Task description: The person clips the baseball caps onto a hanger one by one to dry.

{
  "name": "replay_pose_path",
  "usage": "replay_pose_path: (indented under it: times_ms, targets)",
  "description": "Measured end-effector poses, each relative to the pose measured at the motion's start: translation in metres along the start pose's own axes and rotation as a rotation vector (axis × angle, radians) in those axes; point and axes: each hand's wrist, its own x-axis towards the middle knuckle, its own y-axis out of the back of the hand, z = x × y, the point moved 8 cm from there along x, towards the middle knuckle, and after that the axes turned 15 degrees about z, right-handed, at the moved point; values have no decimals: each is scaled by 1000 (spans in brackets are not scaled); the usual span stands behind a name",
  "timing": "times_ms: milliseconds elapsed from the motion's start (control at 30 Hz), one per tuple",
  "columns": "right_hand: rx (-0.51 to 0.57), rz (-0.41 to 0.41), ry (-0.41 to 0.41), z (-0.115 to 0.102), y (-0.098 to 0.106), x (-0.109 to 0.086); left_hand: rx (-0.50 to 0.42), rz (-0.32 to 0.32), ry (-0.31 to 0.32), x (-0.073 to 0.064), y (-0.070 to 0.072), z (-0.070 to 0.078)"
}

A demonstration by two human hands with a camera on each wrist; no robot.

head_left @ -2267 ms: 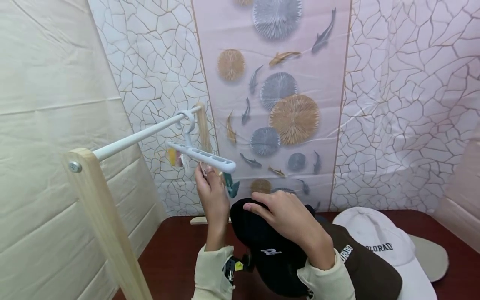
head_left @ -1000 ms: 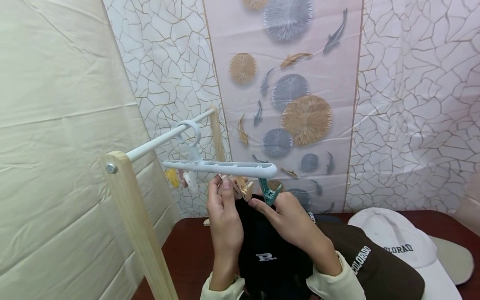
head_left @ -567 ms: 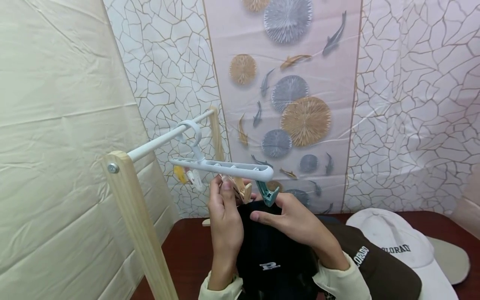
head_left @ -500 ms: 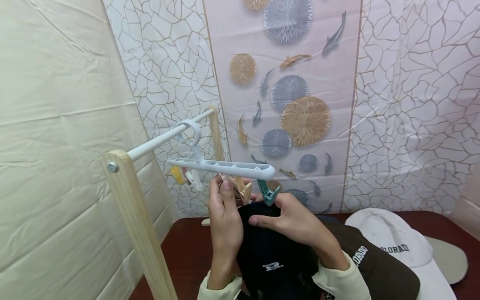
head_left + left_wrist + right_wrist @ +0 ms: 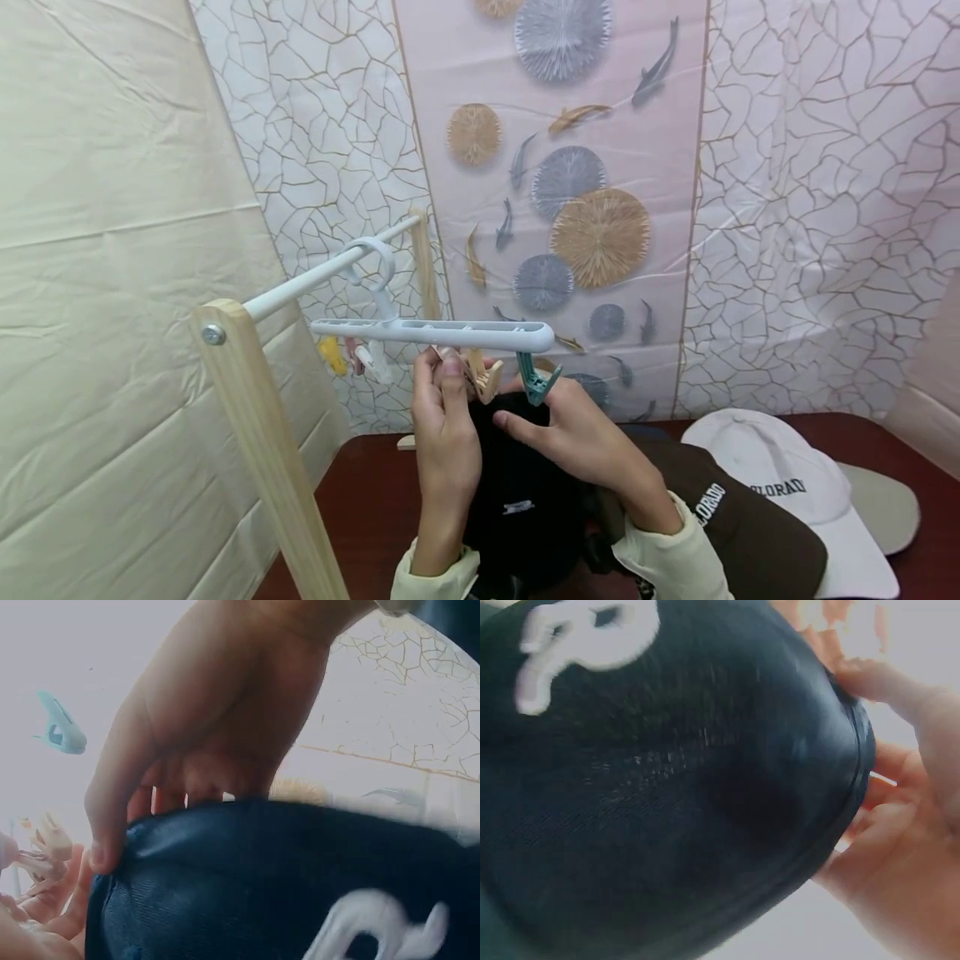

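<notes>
My left hand (image 5: 448, 442) is raised under the white hanger (image 5: 465, 335), thumb and fingers pinching a pale pink clothespin (image 5: 37, 864). Right beside its fingertips hangs a beige clothespin (image 5: 486, 382). The black cap (image 5: 525, 475), with a white embroidered letter, is held up by my right hand (image 5: 581, 429), thumb on the near side of its edge and fingers behind. The cap's top edge comes right below the beige clothespin in the head view. A teal clothespin (image 5: 536, 382) hangs from the hanger's near end, overlapping my right fingers. The cap hides part of the left fingers.
The hanger hooks over a white rail (image 5: 330, 268) on a wooden stand (image 5: 258, 433) at left. Yellow (image 5: 332, 356) and white clothespins (image 5: 373, 363) hang at its far end. Brown (image 5: 750, 525), white (image 5: 750, 458) and beige caps (image 5: 881, 504) overlap on the dark red table (image 5: 367, 492).
My left hand has risen to the clothespins, and the hanger has swung its near end rightward. Lately my right hand has lifted the cap slightly; its white letter has shifted left and up.
</notes>
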Motion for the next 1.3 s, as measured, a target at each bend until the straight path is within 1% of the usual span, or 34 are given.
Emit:
replay_pose_path:
  times_ms: [133, 200, 300, 400, 500, 600, 667, 767, 867, 967, 1167, 1300]
  targets:
    - [45, 9, 7, -1, -6, 1, 54, 16, -32, 1, 2, 2]
    - [73, 22, 30, -3, -7, 1, 90, 19, -52, 2, 3, 3]
    - [104, 31, 35, -6, -8, 1, 140, 14, -76, 2, 4, 6]
    - [145, -2, 22, -6, -9, -1, 189, 6, -88, 2, 5, 8]
    - [211, -57, 19, -7, -11, -2, 241, 6, -86, 2, 6, 12]
    - [270, -103, 14, -8, -14, -3, 264, 9, -76, 3, 9, 15]
    - [299, -122, 9, -9, -15, -3, 250, 14, -67, 4, 11, 16]
    - [325, -138, 5, -9, -17, -3, 195, 18, -40, 6, 13, 16]
    - [345, -151, 8, -11, -18, -3, 136, 26, 8, 7, 15, 14]
    - [361, -167, 12, -14, -19, -4, 97, 39, 61, 8, 18, 13]
    - [349, -166, 24, -17, -18, -6, 46, 72, 118, 10, 22, 12]
    - [387, -165, 42, -23, -21, -6, 2, 71, 151, 12, 22, 9]
